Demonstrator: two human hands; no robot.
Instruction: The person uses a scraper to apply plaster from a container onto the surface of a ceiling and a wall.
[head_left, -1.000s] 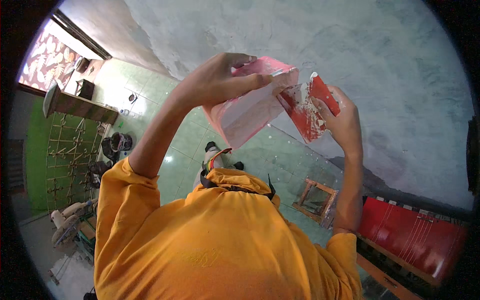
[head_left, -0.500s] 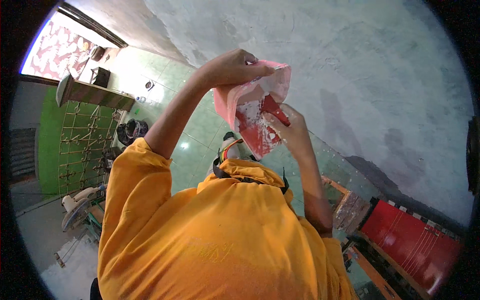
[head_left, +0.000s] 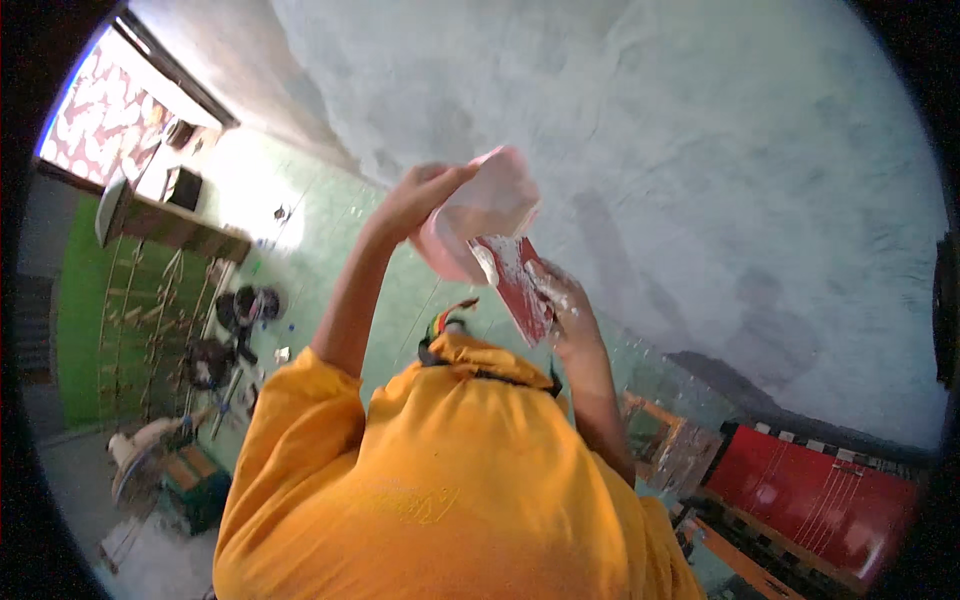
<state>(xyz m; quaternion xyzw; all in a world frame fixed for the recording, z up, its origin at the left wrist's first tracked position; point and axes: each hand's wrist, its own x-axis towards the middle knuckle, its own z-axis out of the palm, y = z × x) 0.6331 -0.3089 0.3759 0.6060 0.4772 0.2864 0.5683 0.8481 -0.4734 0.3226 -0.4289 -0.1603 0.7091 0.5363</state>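
My left hand (head_left: 422, 200) grips the rim of a pink plastic tub (head_left: 450, 252), which is tilted with its mouth toward me. White paste residue shows along its edge. In my right hand (head_left: 568, 308) is a flat red putty spreader (head_left: 518, 290), smeared with white putty. The spreader's upper edge meets or overlaps the tub's lower right rim; whether they touch I cannot tell. White putty also coats the fingers of my right hand.
A grey plastered wall (head_left: 680, 130) rises ahead and to the right, above green floor tiles (head_left: 330, 225). At left are a metal lattice (head_left: 150, 310), a fan (head_left: 135, 455) and dark items (head_left: 245, 305). A red panel (head_left: 810, 490) and a wooden piece (head_left: 685, 455) stand lower right.
The spreader has come partly out of the tub, with my right hand moving lower. My left hand has shifted left and down with the tub, whose mouth now faces me more.
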